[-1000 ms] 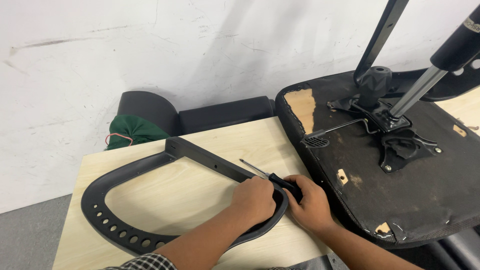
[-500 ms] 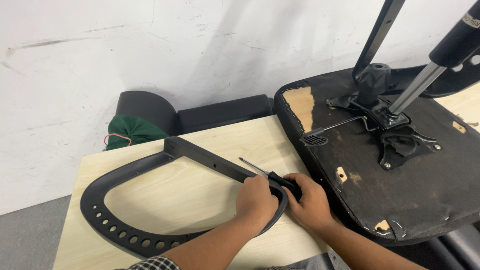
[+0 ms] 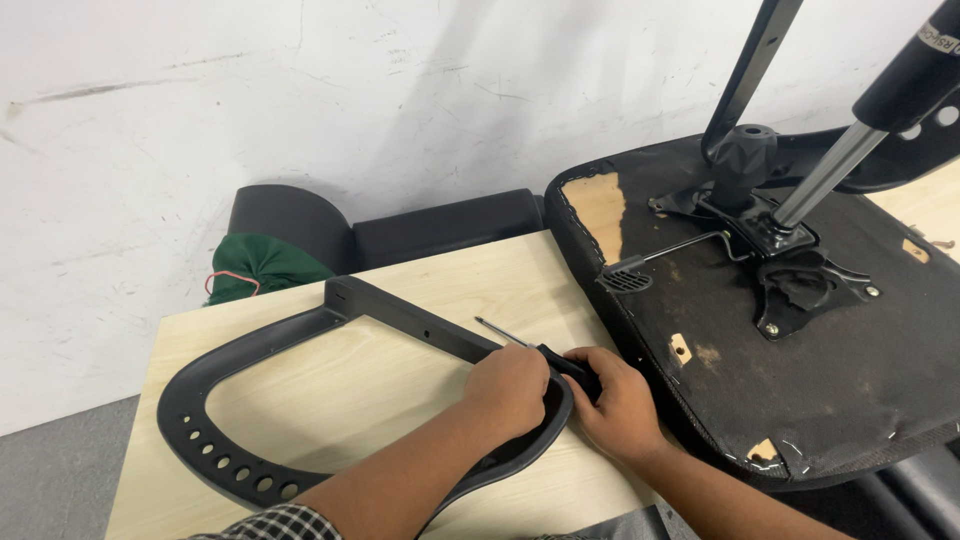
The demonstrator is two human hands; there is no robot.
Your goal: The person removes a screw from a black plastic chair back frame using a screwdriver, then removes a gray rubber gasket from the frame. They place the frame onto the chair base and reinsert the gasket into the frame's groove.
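You were at the fastening stage, by the look of it: your left hand pressed down with fingers curled over the right end of the black plastic chair-back frame, which lay flat on the pale wooden table at lower centre of the frame. Your right hand, just beside it, was wrapped around the black handle of a screwdriver whose shaft pointed toward upper left. The next move would have called for seating the tip squarely in a screw. The upturned chair seat ran off the right edge, and your hands hid any screw or hole beneath them.
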